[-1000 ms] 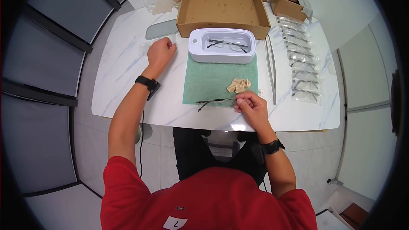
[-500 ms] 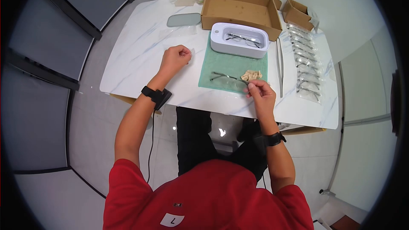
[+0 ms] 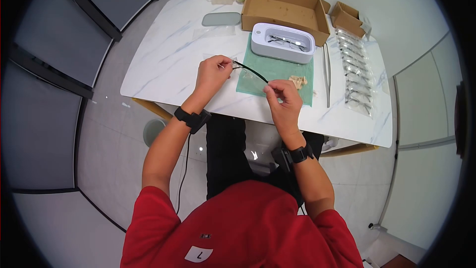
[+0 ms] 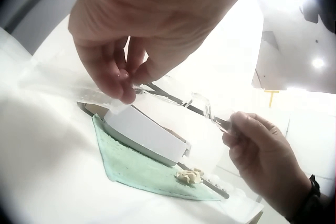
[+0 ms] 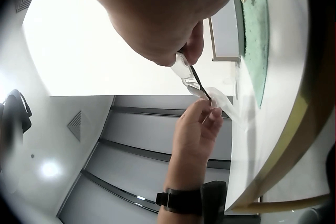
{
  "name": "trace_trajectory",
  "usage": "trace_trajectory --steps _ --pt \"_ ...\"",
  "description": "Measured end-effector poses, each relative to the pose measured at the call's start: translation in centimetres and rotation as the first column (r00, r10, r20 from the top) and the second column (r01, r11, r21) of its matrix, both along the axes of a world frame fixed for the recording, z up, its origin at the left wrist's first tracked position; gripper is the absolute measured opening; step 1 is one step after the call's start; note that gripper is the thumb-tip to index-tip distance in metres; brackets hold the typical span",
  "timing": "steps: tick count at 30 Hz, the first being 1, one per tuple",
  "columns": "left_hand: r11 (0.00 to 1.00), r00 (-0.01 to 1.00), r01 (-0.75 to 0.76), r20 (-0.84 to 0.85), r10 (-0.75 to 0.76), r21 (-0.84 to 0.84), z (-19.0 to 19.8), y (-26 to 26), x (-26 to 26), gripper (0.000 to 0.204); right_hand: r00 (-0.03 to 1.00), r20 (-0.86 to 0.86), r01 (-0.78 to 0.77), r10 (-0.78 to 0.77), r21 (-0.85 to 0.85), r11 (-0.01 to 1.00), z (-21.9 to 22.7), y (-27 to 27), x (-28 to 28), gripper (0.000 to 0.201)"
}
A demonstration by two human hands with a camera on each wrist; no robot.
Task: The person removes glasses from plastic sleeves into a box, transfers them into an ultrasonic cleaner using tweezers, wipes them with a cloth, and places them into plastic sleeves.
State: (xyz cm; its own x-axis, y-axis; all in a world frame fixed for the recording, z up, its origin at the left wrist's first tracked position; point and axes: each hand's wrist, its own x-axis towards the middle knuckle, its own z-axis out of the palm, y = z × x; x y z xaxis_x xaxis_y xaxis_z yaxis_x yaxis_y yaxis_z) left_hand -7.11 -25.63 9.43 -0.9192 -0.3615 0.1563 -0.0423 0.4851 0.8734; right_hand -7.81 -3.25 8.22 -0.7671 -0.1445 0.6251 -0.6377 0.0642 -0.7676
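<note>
Between my two hands a pair of dark-framed eyeglasses (image 3: 255, 73) is held out over the front of the green cloth (image 3: 272, 67). My right hand (image 3: 285, 100) pinches one end of the glasses between thumb and fingers. At the other end my left hand (image 3: 213, 77) pinches a clear plastic bag (image 4: 79, 88), with the far end of the glasses right at its fingertips. The bag trails away from the left fingers in the left wrist view. Behind the cloth stands a white ultrasonic cleaner (image 3: 258, 44) with another pair of glasses (image 3: 287, 42) in its basin.
A crumpled beige piece (image 3: 298, 82) lies on the cloth. Metal tweezers (image 3: 327, 77) lie right of it, then a row of bagged glasses (image 3: 354, 75). An open cardboard box (image 3: 282, 12) and a smaller box (image 3: 347, 18) stand behind. A grey lid (image 3: 221, 19) lies back left.
My left hand has come from near the grey lid, with the clear bag, toward the glasses. My right hand has moved the glasses left and up to meet it. The head view has shifted.
</note>
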Motion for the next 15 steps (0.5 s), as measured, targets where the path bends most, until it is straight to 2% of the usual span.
trace_trajectory --steps 2,3,5,10,13,15 --pt "0.991 0.994 -0.009 -0.111 -0.006 -0.137 -0.5 0.0 -0.1 0.015 1.000 -0.006 0.005 -0.004 0.009 1.000 0.3 0.1 0.3 0.014" --pt "0.991 0.994 -0.007 -0.110 -0.008 -0.136 -0.5 0.1 0.1 0.015 1.000 -0.012 0.008 -0.007 0.018 1.000 0.4 0.2 0.4 0.013" --pt "0.958 0.984 -0.041 -0.179 -0.011 -0.284 -0.3 0.5 0.4 0.013 1.000 -0.008 0.003 -0.003 0.027 1.000 0.5 0.4 0.7 0.013" --pt "0.924 0.969 -0.058 -0.245 -0.040 -0.378 0.4 2.2 1.3 0.009 1.000 0.000 0.002 -0.002 0.067 0.998 0.6 0.0 1.1 0.013" --pt "0.896 0.962 -0.042 -0.261 -0.083 -0.441 0.7 3.3 1.8 0.009 0.999 0.052 -0.003 0.000 0.057 0.998 0.2 -0.8 0.8 0.011" --pt "0.876 0.953 -0.030 -0.277 -0.119 -0.481 0.7 3.9 2.0 0.010 0.987 0.156 -0.047 0.032 0.094 0.994 -0.4 -1.3 0.4 0.011"
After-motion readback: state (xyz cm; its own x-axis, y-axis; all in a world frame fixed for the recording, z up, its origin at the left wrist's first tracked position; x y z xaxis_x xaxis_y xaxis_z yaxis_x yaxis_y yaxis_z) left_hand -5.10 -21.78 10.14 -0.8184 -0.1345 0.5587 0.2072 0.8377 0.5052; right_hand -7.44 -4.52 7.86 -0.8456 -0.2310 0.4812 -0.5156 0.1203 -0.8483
